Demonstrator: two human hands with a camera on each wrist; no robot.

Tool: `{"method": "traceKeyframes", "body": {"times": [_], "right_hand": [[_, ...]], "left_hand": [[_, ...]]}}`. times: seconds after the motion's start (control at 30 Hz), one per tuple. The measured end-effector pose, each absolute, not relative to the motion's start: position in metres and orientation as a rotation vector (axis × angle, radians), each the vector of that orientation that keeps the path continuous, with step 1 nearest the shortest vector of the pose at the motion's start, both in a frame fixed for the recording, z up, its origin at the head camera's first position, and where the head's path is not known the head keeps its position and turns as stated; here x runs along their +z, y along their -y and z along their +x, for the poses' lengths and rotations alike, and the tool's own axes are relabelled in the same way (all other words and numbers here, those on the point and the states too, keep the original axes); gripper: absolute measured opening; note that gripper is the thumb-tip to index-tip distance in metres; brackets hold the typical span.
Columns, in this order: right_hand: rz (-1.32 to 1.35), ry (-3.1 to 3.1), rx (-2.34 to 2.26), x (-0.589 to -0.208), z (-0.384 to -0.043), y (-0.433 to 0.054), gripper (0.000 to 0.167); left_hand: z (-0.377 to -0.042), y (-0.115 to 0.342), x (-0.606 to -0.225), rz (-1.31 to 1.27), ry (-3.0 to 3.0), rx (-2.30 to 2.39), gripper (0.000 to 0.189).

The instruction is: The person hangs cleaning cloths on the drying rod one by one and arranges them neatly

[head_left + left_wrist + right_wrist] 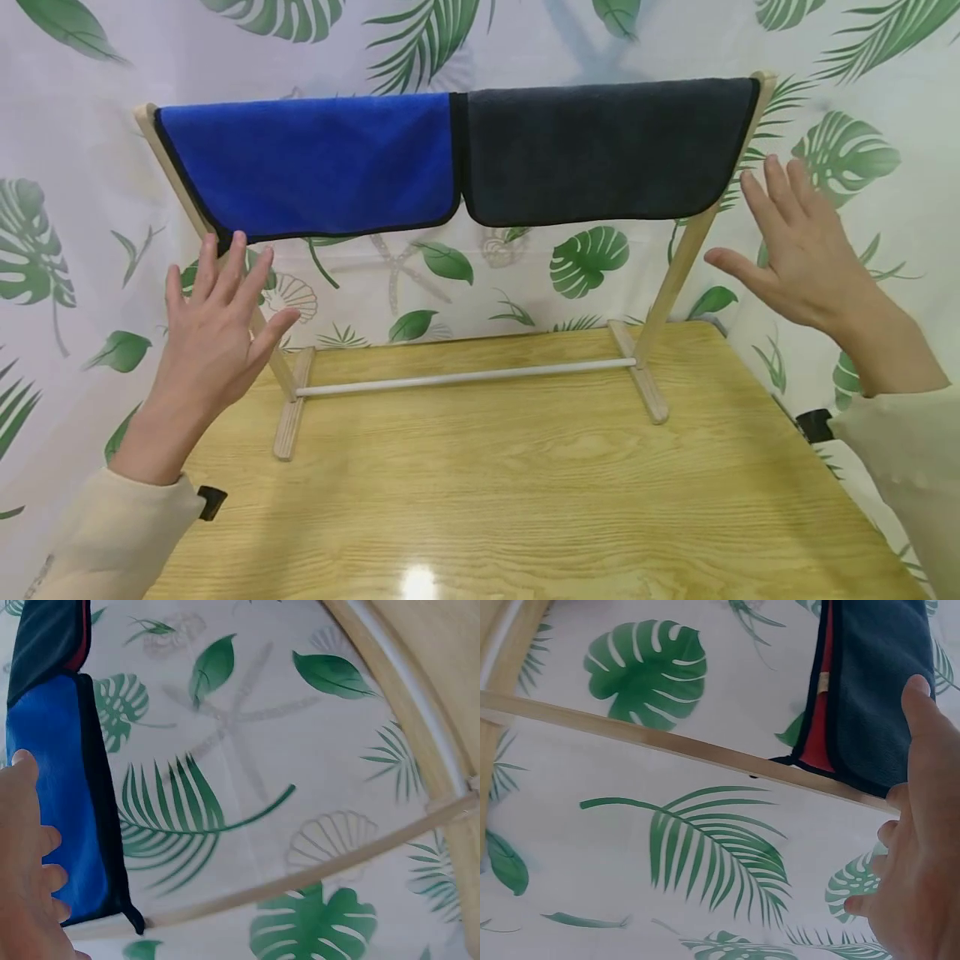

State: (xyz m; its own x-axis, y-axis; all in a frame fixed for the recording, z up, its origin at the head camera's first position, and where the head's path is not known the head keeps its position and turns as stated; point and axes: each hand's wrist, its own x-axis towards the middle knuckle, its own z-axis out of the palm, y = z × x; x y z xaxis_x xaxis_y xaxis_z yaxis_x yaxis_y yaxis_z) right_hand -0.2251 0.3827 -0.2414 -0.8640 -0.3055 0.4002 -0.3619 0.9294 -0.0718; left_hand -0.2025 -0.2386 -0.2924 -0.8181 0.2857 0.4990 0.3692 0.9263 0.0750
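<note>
A blue towel (315,167) and a dark grey towel (600,154), both edged in black, hang side by side over the top of a wooden rack (686,258). In the right wrist view, a red layer (817,735) shows behind the grey towel's front fold. My left hand (213,325) is held up with spread fingers, in front of the blue towel's lower left corner. Off the grey towel's right edge, my right hand (806,250) is raised, fingers straight and thumb out. Neither hand holds anything.
The rack's feet (648,387) stand on a wood-grain table (480,500), joined by a white lower rod (465,377). Behind it hangs a white cloth (517,275) printed with green leaves, which also covers both sides.
</note>
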Motion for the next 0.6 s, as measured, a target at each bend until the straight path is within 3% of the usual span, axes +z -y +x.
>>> {"method": "traceKeyframes", "body": {"times": [0.6], "right_hand": [[0.412,2.806,0.149,-0.325,-0.202,-0.408,0.093]], "left_hand": [[-0.182,0.296,-0.357,-0.32,2.738,-0.256,0.079]]}}
